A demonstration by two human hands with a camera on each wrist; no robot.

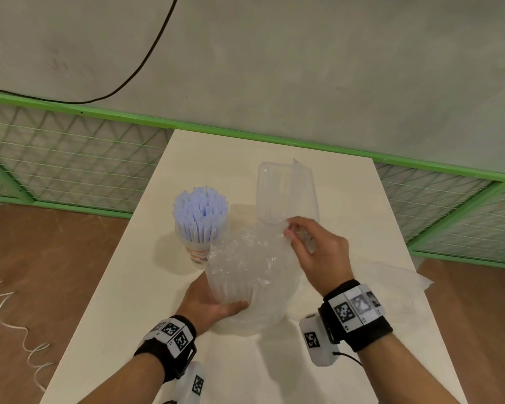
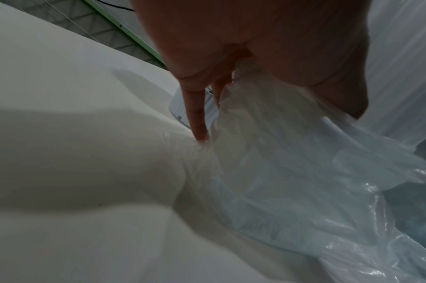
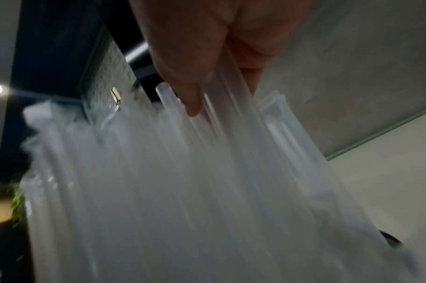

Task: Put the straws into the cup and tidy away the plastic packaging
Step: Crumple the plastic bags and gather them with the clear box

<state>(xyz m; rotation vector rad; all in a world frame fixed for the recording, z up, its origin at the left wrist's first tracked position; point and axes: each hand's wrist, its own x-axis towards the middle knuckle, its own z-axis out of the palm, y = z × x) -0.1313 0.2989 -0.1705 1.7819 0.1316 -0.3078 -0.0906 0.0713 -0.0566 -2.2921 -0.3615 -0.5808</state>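
Observation:
A paper cup (image 1: 198,253) stands left of centre on the table, packed with pale blue straws (image 1: 200,211). In front of it I hold up a crinkled plastic packaging bag (image 1: 245,266) with a bundle of clear straws (image 3: 207,172) inside. My left hand (image 1: 216,304) grips the bag's lower end from beneath, the thumb in front. In the left wrist view the film (image 2: 292,172) drapes from under that hand (image 2: 231,57). At the bag's top my right hand (image 1: 289,232) pinches a few clear straws between thumb and finger (image 3: 190,99).
A clear plastic box (image 1: 286,188) stands upright just behind the bag. A flat sheet of plastic film (image 1: 391,277) lies at the cream table's (image 1: 123,316) right edge. A green wire fence (image 1: 70,158) runs behind; brown floor with a loose cord lies left.

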